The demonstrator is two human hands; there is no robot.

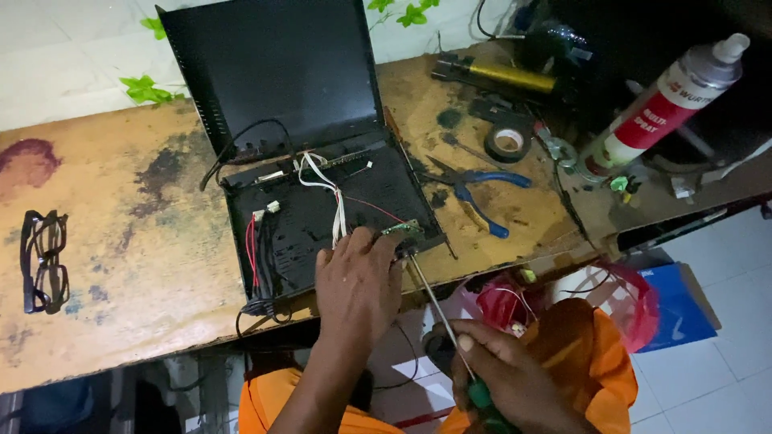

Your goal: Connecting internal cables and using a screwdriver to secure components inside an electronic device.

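An opened black metal device case (322, 213) lies on a stained wooden workbench (137, 241), its lid (277, 68) tipped up behind it. Loose red, white and black wires (334, 201) run across the inside. My left hand (358, 281) rests on the case's front edge, fingers pressing beside a small green circuit board (402, 230). My right hand (503, 374) grips a green-handled screwdriver (438, 309), whose long shaft slants up to that board at the front right corner.
Blue-handled pliers (478, 193) and a roll of black tape (508, 143) lie right of the case. A spray can (667, 100) stands at the far right, a yellow-black tool (498, 76) behind. Dark-framed glasses (44, 261) lie at the left. Plastic bags (611, 297) sit below the bench.
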